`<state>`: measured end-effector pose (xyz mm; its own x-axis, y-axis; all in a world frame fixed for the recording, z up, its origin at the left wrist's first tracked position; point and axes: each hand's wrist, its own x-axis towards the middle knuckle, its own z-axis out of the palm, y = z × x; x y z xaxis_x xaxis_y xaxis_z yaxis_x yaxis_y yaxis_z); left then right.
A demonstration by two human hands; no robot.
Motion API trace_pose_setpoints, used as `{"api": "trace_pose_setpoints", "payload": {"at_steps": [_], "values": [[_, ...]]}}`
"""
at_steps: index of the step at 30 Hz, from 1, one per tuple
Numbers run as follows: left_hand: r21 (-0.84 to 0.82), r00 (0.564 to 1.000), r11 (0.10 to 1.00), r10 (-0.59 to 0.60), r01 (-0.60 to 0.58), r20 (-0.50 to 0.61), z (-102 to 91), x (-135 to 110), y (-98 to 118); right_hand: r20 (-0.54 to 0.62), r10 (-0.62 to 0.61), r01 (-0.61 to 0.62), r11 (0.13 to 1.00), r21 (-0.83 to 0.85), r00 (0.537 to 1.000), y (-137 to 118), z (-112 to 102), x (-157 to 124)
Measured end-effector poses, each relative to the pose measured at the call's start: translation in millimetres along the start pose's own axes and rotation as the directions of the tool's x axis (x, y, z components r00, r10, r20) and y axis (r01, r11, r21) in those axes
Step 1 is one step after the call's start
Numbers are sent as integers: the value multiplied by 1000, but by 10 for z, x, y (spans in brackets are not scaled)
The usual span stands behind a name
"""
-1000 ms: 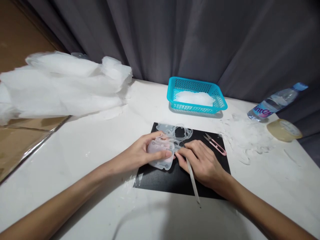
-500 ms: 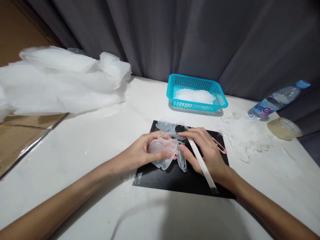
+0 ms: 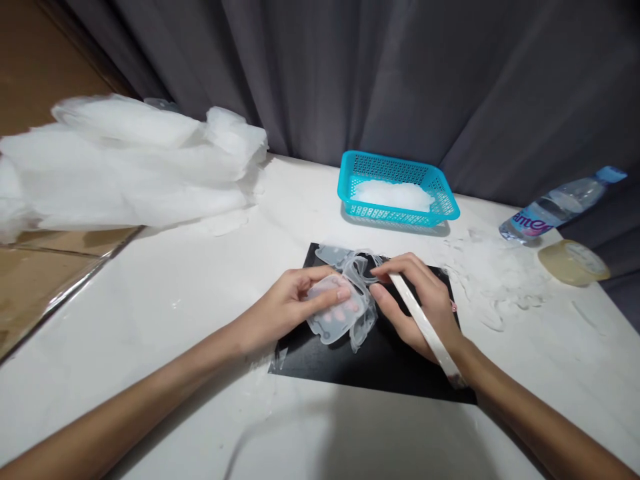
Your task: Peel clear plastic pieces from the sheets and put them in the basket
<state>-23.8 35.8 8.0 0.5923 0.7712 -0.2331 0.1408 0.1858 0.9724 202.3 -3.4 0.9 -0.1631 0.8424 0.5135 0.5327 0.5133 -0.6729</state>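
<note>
My left hand [image 3: 305, 297] pinches a flat, translucent, soft-looking plastic piece [image 3: 337, 321] with the thumb on top. Its fingers show pink through the sheet, which has small round marks and a notched edge. Across my right hand [image 3: 417, 300] runs a slim white stick-like tool [image 3: 425, 327], one end by the index finger and the other near the wrist. Between the hands lie curled clear trimmings [image 3: 365, 320], close to the right thumb and index fingertips. Beneath everything is a black mat [image 3: 350, 370]. A pink object [image 3: 454, 307] is mostly hidden behind the right hand.
A blue perforated basket [image 3: 400, 217] at the back holds white translucent material. White sheeting [image 3: 130, 180] is heaped at left over cardboard [image 3: 55, 267]. At right are clear scraps [image 3: 500, 273], a water bottle [image 3: 543, 213] and a tape roll [image 3: 573, 263].
My right hand has drawn slightly right, away from the plastic piece, and the white tool with it. The piece in my left hand lies flatter to view. The pink object is now more covered.
</note>
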Motion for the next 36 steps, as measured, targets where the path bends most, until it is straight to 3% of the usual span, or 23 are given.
{"api": "trace_pose_setpoints", "payload": {"at_steps": [5,10,18,24,36], "values": [[125,999,992,9,-15,44,21,-21,11,-19,-161,159,984,-80,987,-76,1,61],[231,996,970,63,-77,64,20,-23,-9,209,-227,233,973,-2,951,-32,18,137],[203,999,979,-6,-5,54,21,-55,19,392,-7,-46,991,126,920,30,-90,171],[251,999,967,35,-39,21,14,-32,25,469,61,-149,977,154,881,15,-108,203],[268,999,963,10,-22,49,-35,2,-2,501,56,-149,978,147,864,45,-113,200]]}}
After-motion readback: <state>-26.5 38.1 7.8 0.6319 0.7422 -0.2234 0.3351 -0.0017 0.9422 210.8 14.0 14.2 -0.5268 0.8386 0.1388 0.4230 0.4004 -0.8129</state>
